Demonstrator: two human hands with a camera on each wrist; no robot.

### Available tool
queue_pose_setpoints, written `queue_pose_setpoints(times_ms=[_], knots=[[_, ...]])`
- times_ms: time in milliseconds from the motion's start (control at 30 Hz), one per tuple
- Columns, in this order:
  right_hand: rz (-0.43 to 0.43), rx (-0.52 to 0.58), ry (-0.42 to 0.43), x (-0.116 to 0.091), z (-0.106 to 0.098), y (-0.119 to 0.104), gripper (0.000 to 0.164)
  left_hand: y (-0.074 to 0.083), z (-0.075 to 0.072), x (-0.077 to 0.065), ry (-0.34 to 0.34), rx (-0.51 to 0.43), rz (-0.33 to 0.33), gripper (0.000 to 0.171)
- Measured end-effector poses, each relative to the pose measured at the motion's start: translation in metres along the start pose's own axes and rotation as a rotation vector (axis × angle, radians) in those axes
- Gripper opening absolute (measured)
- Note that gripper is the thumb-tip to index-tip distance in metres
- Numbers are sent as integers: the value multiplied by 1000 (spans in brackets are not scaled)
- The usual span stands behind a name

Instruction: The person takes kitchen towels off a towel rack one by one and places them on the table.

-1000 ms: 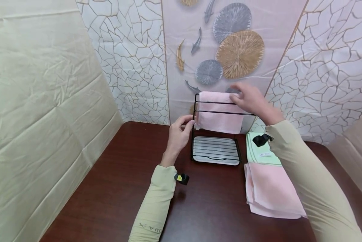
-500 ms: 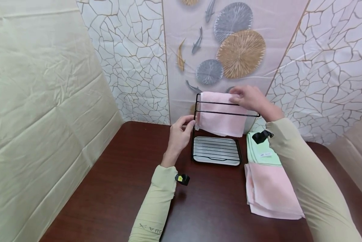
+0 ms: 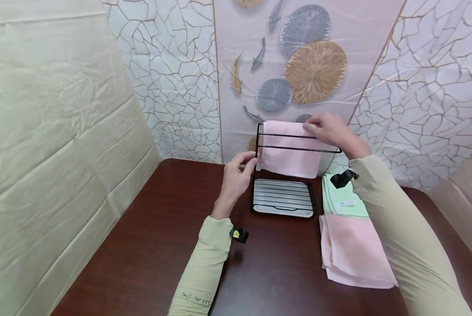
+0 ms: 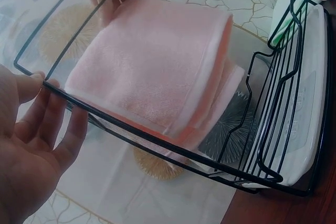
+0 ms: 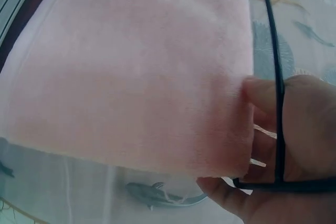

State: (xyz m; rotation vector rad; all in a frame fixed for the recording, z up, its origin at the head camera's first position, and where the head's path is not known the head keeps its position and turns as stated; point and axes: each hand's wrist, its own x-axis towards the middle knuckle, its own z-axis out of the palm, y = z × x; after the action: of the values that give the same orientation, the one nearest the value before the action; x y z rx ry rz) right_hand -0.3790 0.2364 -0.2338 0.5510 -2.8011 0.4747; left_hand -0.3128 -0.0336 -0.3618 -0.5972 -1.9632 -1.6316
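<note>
A black wire rack [image 3: 287,150] stands on the table, its upper bars level with my hands. Over its rear top bar hangs a folded pink towel [image 3: 289,160], which fills much of the left wrist view too. With thumb and fingertips, my left hand [image 3: 236,177] holds the rack's left side wire; in the left wrist view the thumb [image 4: 26,86] lies along the wire. My right hand [image 3: 330,131] reaches over the rack's right end and pinches the towel's upper edge. Up close in the right wrist view, the thumb [image 5: 262,95] presses the towel's corner.
A white tray [image 3: 285,210] sits under the rack's lower wires. To its right lie a folded light green towel [image 3: 338,197] and a second folded pink towel [image 3: 356,250] on the dark brown table [image 3: 275,272]. A patterned backdrop [image 3: 180,87] rises behind the table.
My right hand has come down slightly onto the pink towel's upper edge, and the towel's right side has shifted slightly to the right. The left hand keeps its hold on the rack.
</note>
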Motion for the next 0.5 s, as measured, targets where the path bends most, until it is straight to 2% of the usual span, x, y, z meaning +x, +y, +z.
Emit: queue_pose_setpoints(times_ms=[133,500], knots=[[-46,-20,61,1,1,0,22,2,1,0,-9,4,-4,21],[-129,-45,313,1,1,-6,18,0,2,-1,11,-14,-17,22]])
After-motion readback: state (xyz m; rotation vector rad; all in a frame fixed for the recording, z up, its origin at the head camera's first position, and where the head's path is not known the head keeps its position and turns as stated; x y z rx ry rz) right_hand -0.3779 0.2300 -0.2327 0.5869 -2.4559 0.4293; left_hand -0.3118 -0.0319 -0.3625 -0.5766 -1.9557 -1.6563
